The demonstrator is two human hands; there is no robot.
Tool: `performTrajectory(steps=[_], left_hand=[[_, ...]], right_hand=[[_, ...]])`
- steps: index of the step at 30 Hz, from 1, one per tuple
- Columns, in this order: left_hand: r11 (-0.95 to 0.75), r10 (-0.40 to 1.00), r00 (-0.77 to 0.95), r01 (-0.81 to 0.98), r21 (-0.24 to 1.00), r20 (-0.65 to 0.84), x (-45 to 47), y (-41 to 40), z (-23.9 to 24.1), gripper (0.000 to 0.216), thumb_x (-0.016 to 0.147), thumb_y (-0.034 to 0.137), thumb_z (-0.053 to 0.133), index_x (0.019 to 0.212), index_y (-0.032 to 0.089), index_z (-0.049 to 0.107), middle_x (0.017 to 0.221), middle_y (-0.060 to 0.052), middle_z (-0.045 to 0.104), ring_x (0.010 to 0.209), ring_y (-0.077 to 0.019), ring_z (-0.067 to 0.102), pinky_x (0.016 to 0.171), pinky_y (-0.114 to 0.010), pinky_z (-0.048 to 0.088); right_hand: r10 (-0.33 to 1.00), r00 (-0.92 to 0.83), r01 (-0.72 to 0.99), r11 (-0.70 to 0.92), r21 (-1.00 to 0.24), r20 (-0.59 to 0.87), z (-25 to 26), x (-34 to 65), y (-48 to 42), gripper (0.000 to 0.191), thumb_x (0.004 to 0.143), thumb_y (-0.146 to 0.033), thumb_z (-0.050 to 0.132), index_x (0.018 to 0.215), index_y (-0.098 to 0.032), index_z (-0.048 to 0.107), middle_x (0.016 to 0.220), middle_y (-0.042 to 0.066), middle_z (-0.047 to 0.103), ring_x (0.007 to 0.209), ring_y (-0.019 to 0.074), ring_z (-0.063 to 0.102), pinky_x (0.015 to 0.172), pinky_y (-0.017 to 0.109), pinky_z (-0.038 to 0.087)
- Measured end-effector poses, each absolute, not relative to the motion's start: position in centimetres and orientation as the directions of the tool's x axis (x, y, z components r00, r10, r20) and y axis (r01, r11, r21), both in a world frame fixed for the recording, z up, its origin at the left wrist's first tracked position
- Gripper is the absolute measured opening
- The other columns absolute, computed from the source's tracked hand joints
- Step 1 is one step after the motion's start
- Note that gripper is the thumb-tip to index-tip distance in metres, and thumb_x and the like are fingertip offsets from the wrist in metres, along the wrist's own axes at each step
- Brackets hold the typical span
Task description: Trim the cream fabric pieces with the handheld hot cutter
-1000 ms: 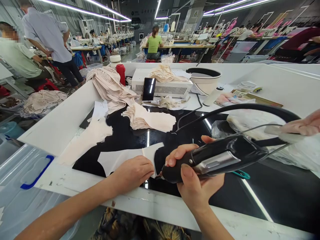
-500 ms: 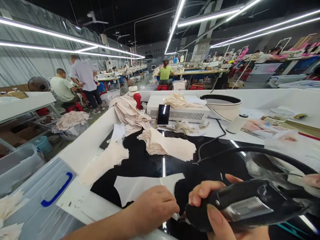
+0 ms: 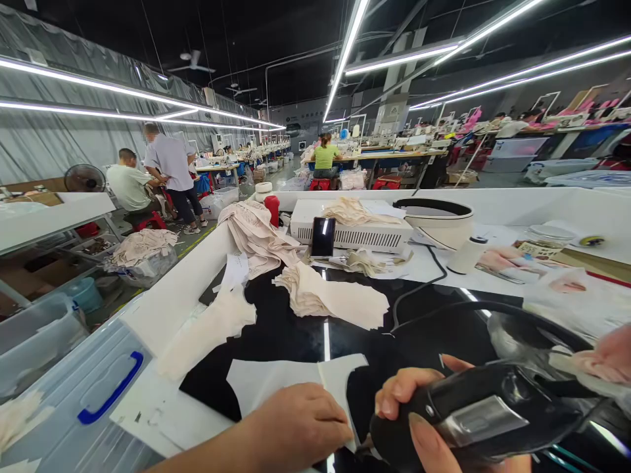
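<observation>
My left hand [image 3: 306, 420] lies over the lower edge of a white pattern-shaped sheet [image 3: 266, 381] on a black glossy board [image 3: 414, 355]. Its fingers are curled under and pressed together; the fingertips are hidden, so what they pinch cannot be made out. My right hand [image 3: 426, 427] is wrapped around a black hand-held tool [image 3: 535, 407] with a silver plate on its side and a cable-like line behind it. The tool's front end comes close to my left fingertips. Beyond the sheet lies a stack of pale pink cut fabric pieces [image 3: 335, 299].
More pale fabric [image 3: 207, 328] lies at the left, with a draped heap [image 3: 259, 236] behind. A phone [image 3: 323, 236] leans against a white vented box [image 3: 365, 226]. A round tub [image 3: 436, 220] stands right of it. A blue-handled plastic bin [image 3: 113, 387] flanks the table. People sit and stand farther back.
The whole view has tipped slightly, so everything appears a little lower. Both hands keep about the same place over the sheet. At the right edge, a pinkish blurred item shows more.
</observation>
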State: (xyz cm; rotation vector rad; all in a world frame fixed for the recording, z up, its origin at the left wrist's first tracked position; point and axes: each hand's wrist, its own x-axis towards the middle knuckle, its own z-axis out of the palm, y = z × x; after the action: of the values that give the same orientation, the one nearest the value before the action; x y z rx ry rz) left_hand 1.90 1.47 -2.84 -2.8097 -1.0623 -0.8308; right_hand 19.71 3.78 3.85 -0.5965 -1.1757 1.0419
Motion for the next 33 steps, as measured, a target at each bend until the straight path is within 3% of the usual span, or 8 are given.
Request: performTrajectory(steps=[5, 11, 33], left_hand=[[-0.769, 0.625, 0.635, 0.6, 0.22, 0.453, 1.1, 0.7, -2.3, 0.015, 0.105, 0.016, 0.052, 0.11, 0.014, 0.066, 0.106, -0.007, 0.073, 0.097, -0.0175, 0.068, 0.093, -0.029, 0.056], [-0.771, 0.629, 0.649, 0.593, 0.232, 0.429, 0.6, 0.0, -1.6, 0.017, 0.106, 0.015, 0.051, 0.116, 0.012, 0.064, 0.109, -0.009, 0.071, 0.103, -0.0194, 0.068, 0.107, -0.037, 0.053], [-0.786, 0.591, 0.654, 0.598, 0.156, 0.472, 0.5, -0.3, -1.8, 0.019, 0.102, 0.01, 0.051, 0.116, 0.012, 0.063, 0.109, -0.009, 0.071, 0.102, -0.0202, 0.068, 0.103, -0.036, 0.057]], right_hand=[[0.859, 0.025, -0.386, 0.48, -0.788, 0.511, 4.1, 19.4, 3.4, 0.048, 0.088, -0.03, 0.078, 0.13, -0.034, 0.053, 0.082, -0.001, 0.064, 0.061, 0.0176, 0.063, 0.053, 0.032, 0.057], [0.833, 0.039, -0.425, 0.513, -0.745, 0.552, 4.7, 18.6, 3.2, 0.046, 0.089, -0.023, 0.077, 0.129, -0.031, 0.054, 0.083, -0.003, 0.065, 0.061, 0.0144, 0.064, 0.056, 0.029, 0.057], [0.836, 0.042, -0.423, 0.51, -0.749, 0.547, 4.7, 18.4, 3.1, 0.05, 0.088, -0.027, 0.078, 0.129, -0.03, 0.05, 0.084, -0.003, 0.064, 0.061, 0.0136, 0.061, 0.054, 0.028, 0.056]])
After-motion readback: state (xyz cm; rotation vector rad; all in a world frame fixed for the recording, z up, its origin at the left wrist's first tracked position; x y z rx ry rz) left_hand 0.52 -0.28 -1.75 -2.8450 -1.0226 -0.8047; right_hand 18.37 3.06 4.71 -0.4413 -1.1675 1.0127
